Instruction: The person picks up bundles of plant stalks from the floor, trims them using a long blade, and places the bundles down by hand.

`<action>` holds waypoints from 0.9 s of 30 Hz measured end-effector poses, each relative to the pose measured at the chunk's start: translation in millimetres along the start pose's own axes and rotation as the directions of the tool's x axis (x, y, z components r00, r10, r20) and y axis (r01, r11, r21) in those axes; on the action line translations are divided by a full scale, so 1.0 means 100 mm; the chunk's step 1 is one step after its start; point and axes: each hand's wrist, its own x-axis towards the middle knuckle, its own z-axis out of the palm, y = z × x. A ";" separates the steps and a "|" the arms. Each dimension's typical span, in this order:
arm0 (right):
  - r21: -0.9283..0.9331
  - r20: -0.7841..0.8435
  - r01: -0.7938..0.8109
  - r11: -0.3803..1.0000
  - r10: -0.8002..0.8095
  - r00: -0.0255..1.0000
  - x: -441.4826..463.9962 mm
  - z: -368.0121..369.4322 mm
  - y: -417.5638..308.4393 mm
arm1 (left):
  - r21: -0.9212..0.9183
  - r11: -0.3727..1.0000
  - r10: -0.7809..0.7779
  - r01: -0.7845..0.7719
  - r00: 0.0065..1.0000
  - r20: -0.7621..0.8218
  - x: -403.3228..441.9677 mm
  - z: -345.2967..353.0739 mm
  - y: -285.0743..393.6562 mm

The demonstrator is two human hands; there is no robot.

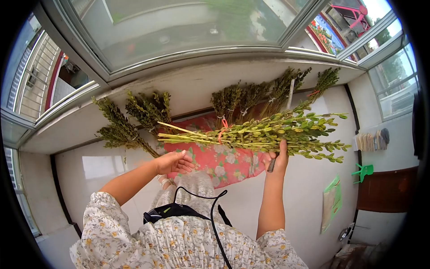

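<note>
A bundle of green stalks (251, 136) covered in pods, seemingly sesame, is level in front of me. A red tie (221, 134) binds it near the pale cut ends, which point left. My right hand (278, 159) is closed under the pod-bearing part, its thumb up against the stalks. In its fingers is a stick; the dark lower end (271, 165) shows below, and a pale length (290, 92) rises beyond the bundle. My left hand (175, 162) is held below the cut ends, fingers apart, with nothing in it and not touching the stalks.
Several darker tied bundles (150, 107) lean along the wall under the window (188, 36). A pink floral cloth (228, 163) covers part of the pale floor. At right are a green stool (363, 172), a green-and-white bag (331, 201) and a brown panel (389, 190).
</note>
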 end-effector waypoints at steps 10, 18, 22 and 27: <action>0.163 0.441 -0.036 0.986 -0.040 0.896 -0.22 -0.29 0.20 | -0.497 0.644 0.487 -0.581 0.813 -0.320 0.01 -0.19 0.22; 0.241 0.478 -0.145 0.960 0.013 0.878 -0.10 -0.43 0.34 | -0.543 0.274 0.557 -0.794 0.591 -0.583 -0.08 -0.03 0.64; 0.267 0.465 -0.121 0.956 -0.018 0.885 0.04 -0.62 0.53 | -0.501 0.193 0.633 -0.844 0.497 -0.594 -0.24 0.21 0.80; 0.323 0.448 -0.303 0.897 0.137 0.884 0.18 -0.89 0.76 | -0.498 0.237 0.769 -0.834 0.475 -0.428 -0.47 0.73 1.13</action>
